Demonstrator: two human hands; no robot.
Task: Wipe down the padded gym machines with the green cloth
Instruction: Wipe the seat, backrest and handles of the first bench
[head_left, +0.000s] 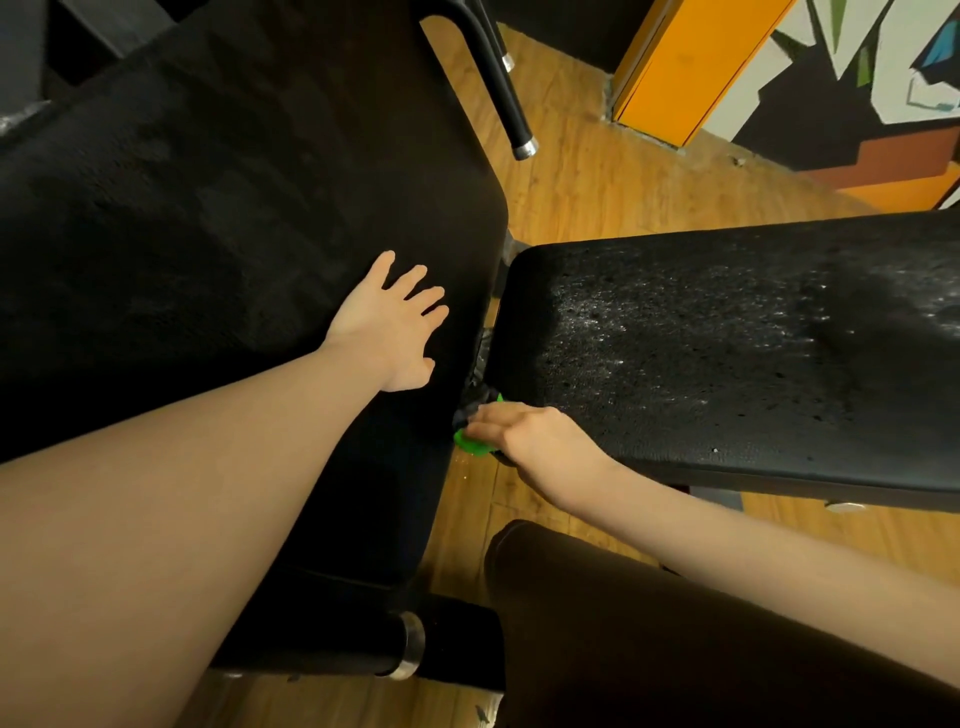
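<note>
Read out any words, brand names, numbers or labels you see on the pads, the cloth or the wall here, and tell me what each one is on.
No readable text anywhere in this view.
Large black padded cushion: no label or brand visible.
Worn black padded bench: pale scuffs and pits only, no lettering.
Crumpled green cloth under the right hand: no print visible.
Painted wall mural: angular shapes, no legible letters.
Orange panel: plain.

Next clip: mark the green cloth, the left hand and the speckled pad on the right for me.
green cloth (470, 444), head view, on the bright fold showing below the fingers.
left hand (392, 325), head view, on the back of the hand.
speckled pad (727, 353), head view, on its top surface.
</note>
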